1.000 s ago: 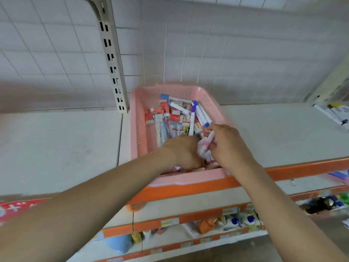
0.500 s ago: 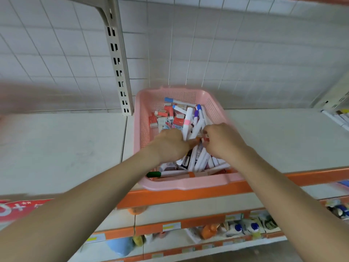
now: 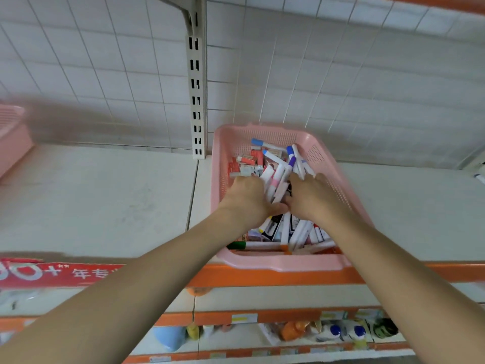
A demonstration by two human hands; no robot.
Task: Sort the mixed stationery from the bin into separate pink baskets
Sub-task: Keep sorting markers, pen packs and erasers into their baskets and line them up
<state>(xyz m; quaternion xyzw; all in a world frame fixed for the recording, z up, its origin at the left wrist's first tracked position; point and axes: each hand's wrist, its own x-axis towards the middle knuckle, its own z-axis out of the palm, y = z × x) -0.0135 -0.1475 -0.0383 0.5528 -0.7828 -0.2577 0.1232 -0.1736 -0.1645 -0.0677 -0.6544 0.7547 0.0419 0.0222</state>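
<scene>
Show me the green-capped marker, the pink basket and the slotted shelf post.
green-capped marker (image 3: pixel 259 245), head view, on its white barrel.
pink basket (image 3: pixel 283 264), head view, on its near rim.
slotted shelf post (image 3: pixel 196 101), head view, on its slotted face at mid-height.

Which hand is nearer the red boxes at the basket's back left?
Left. The left hand sits just short of the red boxes; the right hand is farther right, past the white markers.

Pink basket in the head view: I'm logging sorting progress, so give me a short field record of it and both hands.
container: pink basket on the shelf
contents: white markers, small red-and-white boxes, mixed
left hand: grips a marker bundle
right hand: against the same bundle, grip unclear
other basket: far left, contents hidden
</scene>
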